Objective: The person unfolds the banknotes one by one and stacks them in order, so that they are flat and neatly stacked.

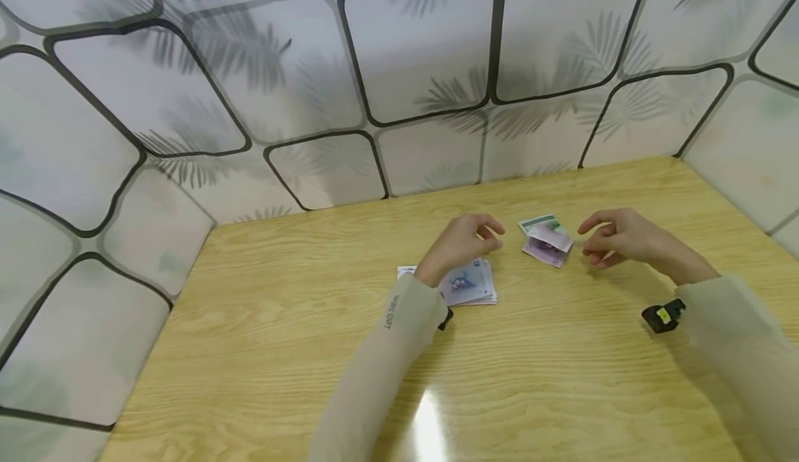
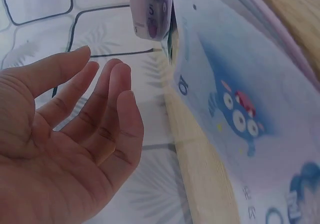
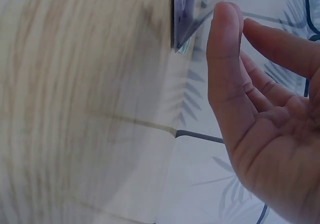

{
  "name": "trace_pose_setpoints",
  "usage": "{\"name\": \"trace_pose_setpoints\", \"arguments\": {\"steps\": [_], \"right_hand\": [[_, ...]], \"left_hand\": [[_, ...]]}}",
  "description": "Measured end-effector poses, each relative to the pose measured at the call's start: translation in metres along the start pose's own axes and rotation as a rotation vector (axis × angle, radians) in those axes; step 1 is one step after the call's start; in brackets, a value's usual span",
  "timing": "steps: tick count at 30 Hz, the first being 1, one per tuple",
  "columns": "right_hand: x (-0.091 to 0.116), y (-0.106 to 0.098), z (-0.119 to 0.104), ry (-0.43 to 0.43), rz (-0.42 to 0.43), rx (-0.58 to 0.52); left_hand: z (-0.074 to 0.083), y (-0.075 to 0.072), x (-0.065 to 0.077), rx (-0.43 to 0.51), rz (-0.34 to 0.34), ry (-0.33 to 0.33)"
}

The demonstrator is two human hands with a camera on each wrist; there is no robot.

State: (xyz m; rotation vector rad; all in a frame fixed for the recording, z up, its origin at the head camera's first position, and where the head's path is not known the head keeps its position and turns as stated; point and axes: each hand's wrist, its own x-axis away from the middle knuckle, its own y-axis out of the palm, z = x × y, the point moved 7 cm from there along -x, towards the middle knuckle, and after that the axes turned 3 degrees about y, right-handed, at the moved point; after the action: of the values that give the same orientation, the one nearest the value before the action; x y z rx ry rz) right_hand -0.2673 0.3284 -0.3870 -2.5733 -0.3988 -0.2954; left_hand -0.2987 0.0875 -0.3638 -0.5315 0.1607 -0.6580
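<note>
A purple play-money note [image 1: 546,254], creased so that one half stands up, lies over a green-and-white note [image 1: 538,222] on the table. To its right, my right hand [image 1: 627,238] hovers with loosely bent fingers and holds nothing; its thumb [image 3: 225,54] looks close to the raised flap in the right wrist view. My left hand [image 1: 460,243] hangs left of the purple note, fingers relaxed and nothing in them. Partly hidden under that wrist is a stack of pale blue notes [image 1: 471,285]. The top blue note [image 2: 240,99], printed with a cartoon creature, fills much of the left wrist view.
The wood-grain table [image 1: 268,337] meets a patterned wall covering [image 1: 324,170] at the back and both sides. A small black device [image 1: 663,316] with a yellow patch is on the right wrist. Light glares off the table near the front.
</note>
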Motion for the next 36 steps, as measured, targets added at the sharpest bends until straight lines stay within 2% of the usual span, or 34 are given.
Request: {"name": "trace_pose_setpoints", "arguments": {"steps": [4,7,18,26,31,36], "right_hand": [[0.001,-0.001,0.004,0.020,0.005,-0.002],[0.000,-0.002,0.006,0.022,0.002,-0.005],[-0.007,0.006,0.014,0.054,-0.016,-0.090],[-0.009,0.006,0.018,0.073,-0.028,-0.120],[-0.008,0.004,0.018,0.079,-0.022,-0.133],[-0.005,0.002,0.019,0.089,-0.019,-0.143]], "left_hand": [[0.005,0.010,-0.008,-0.010,-0.012,0.031],[0.008,0.016,-0.013,-0.055,-0.017,0.051],[0.016,0.027,-0.033,-0.328,0.033,0.061],[0.027,0.049,-0.050,-0.589,-0.014,0.099],[0.034,0.057,-0.055,-0.700,-0.007,0.114],[0.034,0.065,-0.062,-0.802,-0.029,0.099]]}}
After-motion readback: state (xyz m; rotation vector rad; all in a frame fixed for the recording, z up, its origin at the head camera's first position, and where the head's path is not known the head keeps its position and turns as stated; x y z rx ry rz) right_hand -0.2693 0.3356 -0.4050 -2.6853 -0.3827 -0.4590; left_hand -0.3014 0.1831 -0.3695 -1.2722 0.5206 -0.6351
